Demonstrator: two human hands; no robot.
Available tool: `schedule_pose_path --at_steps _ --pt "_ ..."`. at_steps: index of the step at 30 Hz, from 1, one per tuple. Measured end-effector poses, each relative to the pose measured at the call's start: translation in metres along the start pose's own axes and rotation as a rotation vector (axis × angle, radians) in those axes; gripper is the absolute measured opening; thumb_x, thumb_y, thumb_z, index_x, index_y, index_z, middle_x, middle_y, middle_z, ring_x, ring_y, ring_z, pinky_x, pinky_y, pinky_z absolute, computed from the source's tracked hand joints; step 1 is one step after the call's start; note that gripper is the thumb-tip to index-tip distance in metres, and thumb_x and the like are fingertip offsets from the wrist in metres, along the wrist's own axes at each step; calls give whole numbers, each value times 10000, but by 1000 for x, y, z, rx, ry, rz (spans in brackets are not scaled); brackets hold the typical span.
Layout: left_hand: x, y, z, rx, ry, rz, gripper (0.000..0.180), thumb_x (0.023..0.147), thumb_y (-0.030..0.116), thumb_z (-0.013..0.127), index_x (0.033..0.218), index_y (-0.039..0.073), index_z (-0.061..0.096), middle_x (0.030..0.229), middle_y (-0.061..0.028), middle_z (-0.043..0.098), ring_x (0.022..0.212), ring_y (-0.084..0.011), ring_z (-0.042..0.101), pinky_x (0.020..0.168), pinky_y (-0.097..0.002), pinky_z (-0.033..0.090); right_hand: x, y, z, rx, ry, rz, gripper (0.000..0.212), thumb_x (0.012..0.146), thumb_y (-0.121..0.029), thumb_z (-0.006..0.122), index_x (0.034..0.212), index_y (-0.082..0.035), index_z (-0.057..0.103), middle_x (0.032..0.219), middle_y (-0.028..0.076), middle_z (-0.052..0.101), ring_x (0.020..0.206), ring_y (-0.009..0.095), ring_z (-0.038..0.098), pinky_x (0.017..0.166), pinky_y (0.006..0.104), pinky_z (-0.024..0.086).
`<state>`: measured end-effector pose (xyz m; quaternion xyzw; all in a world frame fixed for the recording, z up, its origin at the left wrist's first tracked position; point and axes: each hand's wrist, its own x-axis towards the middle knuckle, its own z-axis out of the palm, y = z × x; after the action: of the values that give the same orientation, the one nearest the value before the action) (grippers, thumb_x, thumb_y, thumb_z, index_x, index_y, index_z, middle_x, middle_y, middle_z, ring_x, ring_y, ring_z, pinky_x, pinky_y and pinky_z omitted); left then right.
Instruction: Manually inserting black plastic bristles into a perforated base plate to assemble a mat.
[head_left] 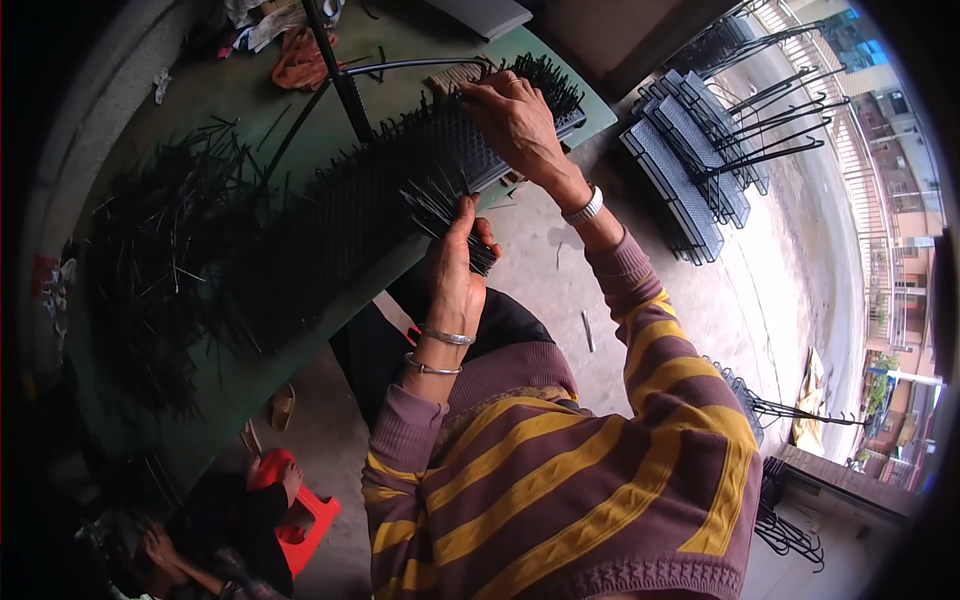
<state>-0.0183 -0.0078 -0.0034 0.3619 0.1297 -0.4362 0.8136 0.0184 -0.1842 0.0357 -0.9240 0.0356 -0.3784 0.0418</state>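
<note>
My left hand (458,250) is closed around a bundle of thin black metal rods (428,208), whose ends fan out toward the table. Farther forward and to the right, my right hand (515,125) reaches over a dark perforated panel (468,148) lying along the edge of the green table. Its thumb and fingers are pinched together, but what is between them is hidden. Short black prongs (550,85) stand densely on the panel's far end, just beyond the right hand. More prongs line its back side.
A tangled heap of black rods (170,260) covers the left of the green table (330,295). A black metal pole (345,90) rises behind the panel. Stacked mesh racks with long hooks (680,160) stand on the right. Another person's hand (160,548) and a red stool (310,525) are lower left.
</note>
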Motion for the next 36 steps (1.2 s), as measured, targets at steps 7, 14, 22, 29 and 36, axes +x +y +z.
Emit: schedule_pose_path --at_steps 7,14,22,29,36 --pt "2 -5 3 36 28 3 205 923 280 646 1038 113 620 687 18 538 589 -78 483 571 -249 422 -27 0 -37 1200 -737 580 230 895 -124 637 1054 43 637 890 43 654 768 102 584 703 243 490" --pt "5 -2 13 94 171 4 210 917 287 646 1044 122 618 860 -47 671 771 -146 631 669 -318 499 -20 9 -42 958 -379 619 125 912 -77 608 983 26 606 811 57 656 674 109 609 626 242 495" --pt "15 -5 10 9 199 -106 240 919 297 639 1090 133 604 903 -48 667 828 -165 645 778 -389 529 7 37 12 411 139 196 74 940 -67 555 961 -1 580 765 86 639 605 148 636 551 258 487" --pt "11 -6 5 -10 94 -96 261 936 279 624 1120 99 578 746 16 532 638 -87 495 612 -277 436 10 30 31 358 -65 278 82 864 -140 582 928 -89 584 840 140 616 758 347 613 638 415 485" --pt "9 -3 11 -20 27 -71 273 948 287 610 1134 93 563 712 41 462 599 -68 422 584 -245 375 20 31 37 -26 -95 94 54 826 -192 610 856 -181 654 836 105 582 787 291 577 666 403 422"
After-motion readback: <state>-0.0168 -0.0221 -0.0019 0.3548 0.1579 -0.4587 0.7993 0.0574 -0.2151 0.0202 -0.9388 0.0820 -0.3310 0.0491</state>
